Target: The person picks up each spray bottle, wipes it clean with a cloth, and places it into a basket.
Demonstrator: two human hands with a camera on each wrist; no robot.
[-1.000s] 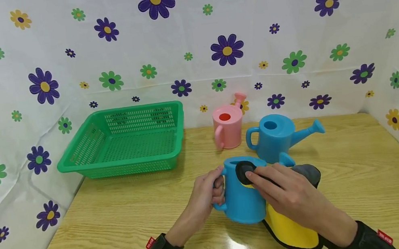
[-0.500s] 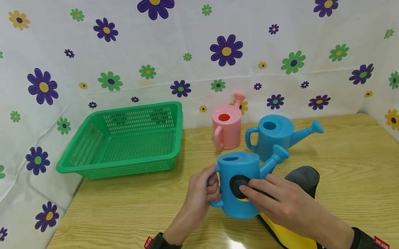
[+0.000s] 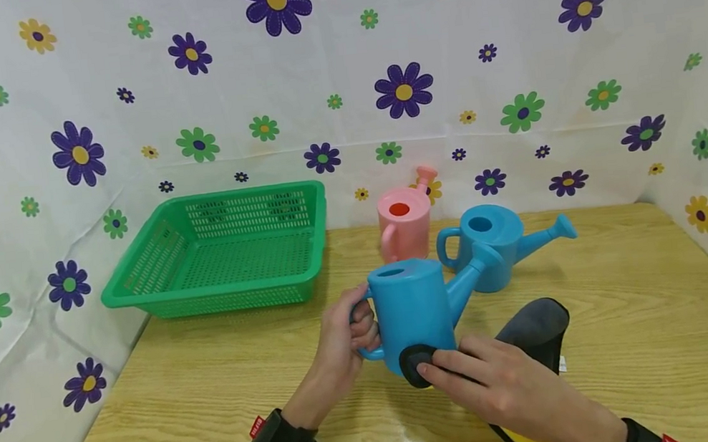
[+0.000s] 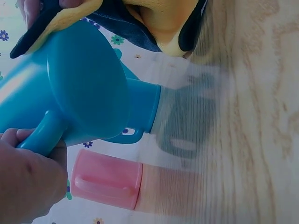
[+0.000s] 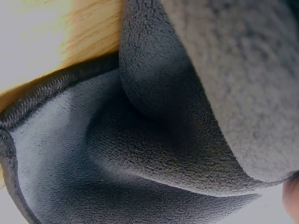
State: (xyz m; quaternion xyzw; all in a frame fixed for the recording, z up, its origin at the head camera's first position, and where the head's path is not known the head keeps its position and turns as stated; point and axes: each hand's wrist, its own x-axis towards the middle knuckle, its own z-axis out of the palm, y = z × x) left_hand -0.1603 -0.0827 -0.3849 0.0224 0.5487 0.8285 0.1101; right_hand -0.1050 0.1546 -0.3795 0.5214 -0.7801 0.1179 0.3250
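Note:
My left hand (image 3: pixel 340 338) grips the handle of a blue watering can (image 3: pixel 411 308), held up over the table with its spout toward the upper right. In the left wrist view the can's rounded base (image 4: pixel 88 79) faces the camera. My right hand (image 3: pixel 507 385) holds a grey-and-yellow cloth (image 3: pixel 536 328) with dark edging, and its fingers press a folded corner on the can's lower side. The rest of the cloth hangs below and behind that hand. Grey folds of cloth (image 5: pixel 140 140) fill most of the right wrist view.
Behind the held can stand a pink watering can (image 3: pixel 408 233) and a second blue watering can (image 3: pixel 494 264), its spout to the right. A green slotted basket (image 3: pixel 219 296) sits at the back left of the wooden table (image 3: pixel 215 379). A flowered sheet (image 3: pixel 336 50) hangs behind.
The held can has risen and shifted left, tilting so its spout shows more. The cloth corner under my right fingers has gone from near the can's top down to its lower side.

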